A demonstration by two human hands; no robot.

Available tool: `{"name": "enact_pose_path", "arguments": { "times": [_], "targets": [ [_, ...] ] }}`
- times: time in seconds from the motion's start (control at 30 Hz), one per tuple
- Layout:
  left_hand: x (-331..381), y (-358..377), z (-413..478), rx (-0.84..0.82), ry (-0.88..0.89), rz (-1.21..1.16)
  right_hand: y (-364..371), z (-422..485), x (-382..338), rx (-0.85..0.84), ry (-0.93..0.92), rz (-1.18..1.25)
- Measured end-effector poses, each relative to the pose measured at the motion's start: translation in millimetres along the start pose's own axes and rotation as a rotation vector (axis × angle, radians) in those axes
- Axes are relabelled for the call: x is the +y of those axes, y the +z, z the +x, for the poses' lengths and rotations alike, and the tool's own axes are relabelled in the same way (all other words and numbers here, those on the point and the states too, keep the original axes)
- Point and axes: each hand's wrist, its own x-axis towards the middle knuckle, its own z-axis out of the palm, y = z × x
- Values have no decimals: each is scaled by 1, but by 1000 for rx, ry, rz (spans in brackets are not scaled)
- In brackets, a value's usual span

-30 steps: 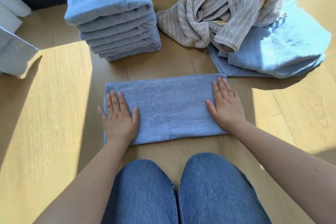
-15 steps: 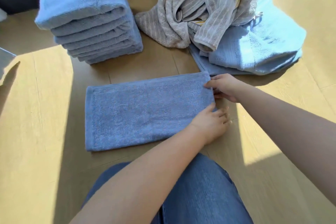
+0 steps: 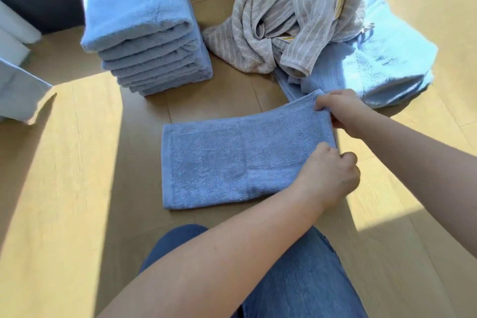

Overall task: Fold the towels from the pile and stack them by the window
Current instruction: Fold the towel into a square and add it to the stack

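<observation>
A blue towel (image 3: 232,160), folded into a long rectangle, lies on the wooden floor in front of my knees. My left hand (image 3: 327,178) reaches across and pinches its near right corner. At the far right corner my right hand (image 3: 340,108) grips the edge, which is lifted a little off the floor. A stack of several folded blue towels (image 3: 144,33) stands at the back left. The unfolded pile sits at the back right: beige striped towels (image 3: 291,15) on top of light blue towels (image 3: 387,67).
White cloth or a curtain (image 3: 18,95) hangs at the far left edge. A dark wall base runs along the back. My jeans-clad knees (image 3: 296,279) fill the bottom centre. Sunlit floor (image 3: 64,188) stretches to the left of the towel.
Both hands left their flat rest on the towel's two ends and went to its right end. They now pinch its two right corners, and that edge has begun to rise.
</observation>
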Motion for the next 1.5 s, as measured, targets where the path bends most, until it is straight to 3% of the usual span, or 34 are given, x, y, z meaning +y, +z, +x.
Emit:
{"name": "enact_pose_path", "arguments": {
  "times": [0.2, 0.3, 0.37, 0.67, 0.83, 0.9, 0.97, 1.07, 1.13, 1.3, 1.43, 1.5],
  "targets": [
    [-10, -27, -39, 176, -212, -11, -3, -37, -32, 93, -192, 35],
    [-27, -14, -74, 331, -242, -26, 33, -53, -46, 88, -296, -23],
    [-40, -4, -102, 351, -261, -26, 66, -58, -51, 72, -365, -62],
    [-87, 63, -184, 148, -462, -53, 189, -61, -36, -146, -439, -368],
    [-105, 92, -195, 80, -478, -175, 208, -58, -21, -344, -433, -299],
    [-109, 92, -197, 10, -428, -155, 200, -58, -17, -282, -474, -318],
    [-117, 96, -198, -45, -423, -159, 184, -57, -8, -117, -556, -401],
    [-124, 90, -208, 15, -323, -168, 154, -58, 11, 123, -699, -560],
    [-130, 91, -209, 108, -302, -95, 139, -59, 26, 180, -742, -690],
    [-123, 91, -167, 250, -419, -46, 152, -63, 45, 113, -837, -978],
    [-120, 105, -148, 110, -579, -174, 164, -56, 53, -1, -815, -1106],
    [-121, 119, -152, 136, -683, -209, 160, -51, 58, -26, -796, -1134]
  ]
}}
